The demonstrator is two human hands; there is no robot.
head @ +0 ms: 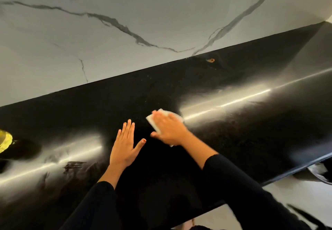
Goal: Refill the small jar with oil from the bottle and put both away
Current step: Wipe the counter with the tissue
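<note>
A yellow container, contents unclear, lies at 9 o'clock from the flat left hand; the right hand presses flat on a tissue.

Glossy black worktop runs corner to corner, with long streaks of light glare across it. Behind it is a white marble-look wall with grey veins. A white wipe lies flat on the worktop near the middle. There's a small brownish speck close to the wall, some smears at the left, and pale floor bottom right.
</note>
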